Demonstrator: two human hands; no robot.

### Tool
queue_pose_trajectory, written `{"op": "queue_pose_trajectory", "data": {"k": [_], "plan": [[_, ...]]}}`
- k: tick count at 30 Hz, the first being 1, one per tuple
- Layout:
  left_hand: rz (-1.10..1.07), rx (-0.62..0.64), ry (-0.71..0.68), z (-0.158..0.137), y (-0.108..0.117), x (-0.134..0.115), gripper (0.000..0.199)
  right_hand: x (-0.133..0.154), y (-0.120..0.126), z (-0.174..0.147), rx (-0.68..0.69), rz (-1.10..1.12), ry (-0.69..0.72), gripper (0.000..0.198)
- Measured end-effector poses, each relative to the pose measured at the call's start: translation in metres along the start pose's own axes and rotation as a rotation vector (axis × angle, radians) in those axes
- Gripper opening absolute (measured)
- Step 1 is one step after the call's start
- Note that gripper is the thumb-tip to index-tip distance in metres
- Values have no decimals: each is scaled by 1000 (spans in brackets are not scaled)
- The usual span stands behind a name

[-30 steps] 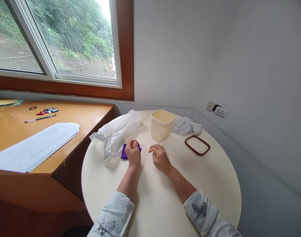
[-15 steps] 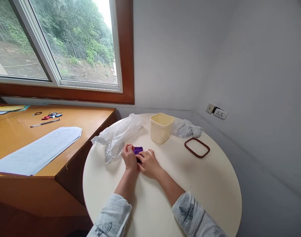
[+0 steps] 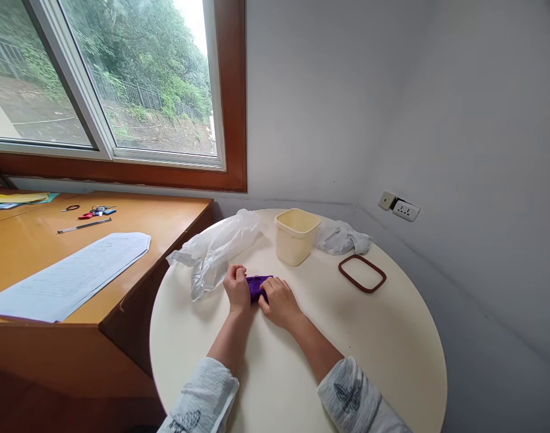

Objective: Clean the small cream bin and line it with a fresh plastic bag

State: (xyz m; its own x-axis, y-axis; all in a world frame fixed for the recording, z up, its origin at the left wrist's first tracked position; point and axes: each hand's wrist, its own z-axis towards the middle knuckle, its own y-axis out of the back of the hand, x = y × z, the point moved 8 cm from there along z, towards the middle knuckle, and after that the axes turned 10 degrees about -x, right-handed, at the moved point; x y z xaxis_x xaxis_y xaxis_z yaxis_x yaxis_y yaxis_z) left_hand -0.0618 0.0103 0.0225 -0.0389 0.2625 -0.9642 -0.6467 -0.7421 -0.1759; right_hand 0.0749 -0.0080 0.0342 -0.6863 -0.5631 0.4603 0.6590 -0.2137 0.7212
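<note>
Between my two hands is a small piece of purple cloth (image 3: 256,290), partly covered by my fingers, just above the round white table. My left hand (image 3: 237,290) is closed on its left end, with the fingers curled in. On the other side my right hand (image 3: 280,302) grips the right end, thumb below and fingers bent over the top. Beyond the hands stands a cream plastic tub (image 3: 296,240) without a lid. A crumpled clear plastic bag (image 3: 221,246) lies to the left of it, close to my left hand.
On the round table (image 3: 369,349) lie a brown rounded frame (image 3: 363,290) and a crumpled greyish bag (image 3: 344,239) at the right. A wooden desk (image 3: 166,210) adjoins at left, bearing papers (image 3: 76,276), a pen (image 3: 84,226) and keys (image 3: 98,210). Walls close off the back.
My right hand has shifted slightly right, away from my left. More of the purple cloth shows between them, stretched wider.
</note>
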Motion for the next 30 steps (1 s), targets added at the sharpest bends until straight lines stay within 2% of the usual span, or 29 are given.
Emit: {"op": "queue_pose_trajectory", "data": {"k": [4, 9, 15, 18, 21, 24, 27, 29, 30], "plan": [[2, -11, 9, 0, 2, 1, 8, -23, 7, -1, -91, 288, -237, 9], [7, 1, 50, 2, 0, 4, 7, -44, 7, -2, -165, 471, -398, 14], [5, 20, 108, 2, -3, 9, 8, -54, 9, -6, -213, 763, -573, 24], [4, 39, 125, 0, -6, 9, 8, -57, 30, -4, -274, 856, -615, 24], [1, 53, 136, -2, -8, 9, 8, -59, 72, 9, -403, 894, -604, 26], [-5, 63, 143, -4, -9, 10, 9, -54, 139, 32, -670, 764, -455, 25], [-11, 68, 149, -4, -10, 12, 8, -39, 195, 63, -823, 413, -244, 25], [-14, 74, 155, -3, -11, 13, 8, -30, 210, 86, -797, 82, -131, 24], [-16, 78, 158, -3, -11, 13, 8, -29, 207, 98, -726, -63, -102, 24]]}}
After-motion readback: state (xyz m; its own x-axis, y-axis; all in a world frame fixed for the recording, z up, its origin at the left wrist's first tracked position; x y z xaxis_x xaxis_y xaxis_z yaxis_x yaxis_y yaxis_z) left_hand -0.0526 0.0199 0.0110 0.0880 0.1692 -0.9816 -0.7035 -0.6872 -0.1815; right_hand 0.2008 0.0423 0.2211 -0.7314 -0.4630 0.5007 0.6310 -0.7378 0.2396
